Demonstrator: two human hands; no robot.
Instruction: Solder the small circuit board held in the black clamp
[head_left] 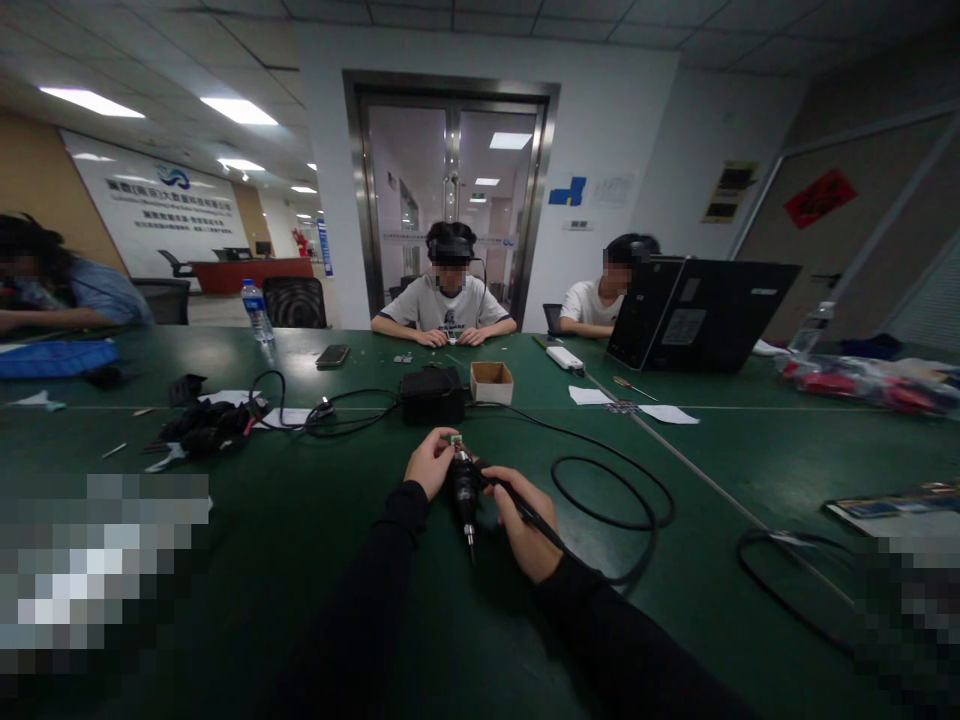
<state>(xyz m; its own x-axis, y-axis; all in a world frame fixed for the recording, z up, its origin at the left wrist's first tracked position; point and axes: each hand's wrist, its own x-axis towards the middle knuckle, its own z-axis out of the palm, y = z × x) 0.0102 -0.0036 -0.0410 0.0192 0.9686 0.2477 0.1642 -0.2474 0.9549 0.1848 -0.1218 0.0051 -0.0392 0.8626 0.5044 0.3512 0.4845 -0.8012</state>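
Note:
My left hand (431,463) pinches a small green circuit board (456,439) between thumb and fingertips. My right hand (525,515) is closed around a black corded pen-shaped tool (525,508), its front end pointing towards the board. Between my hands is a black cylindrical tool (466,485), with a silver collar at its far end and a thin metal tip towards me. Whether it rests on the table or is held by my fingers, I cannot tell. The right hand's tool tip is hidden behind the cylinder and my fingers.
Beyond my hands stand a black box (433,394) and an open cardboard box (492,383). A black cable (660,535) loops at right. Dark cabled parts (202,420) lie left. Across the green table (300,560) a person (450,305) works; others sit either side.

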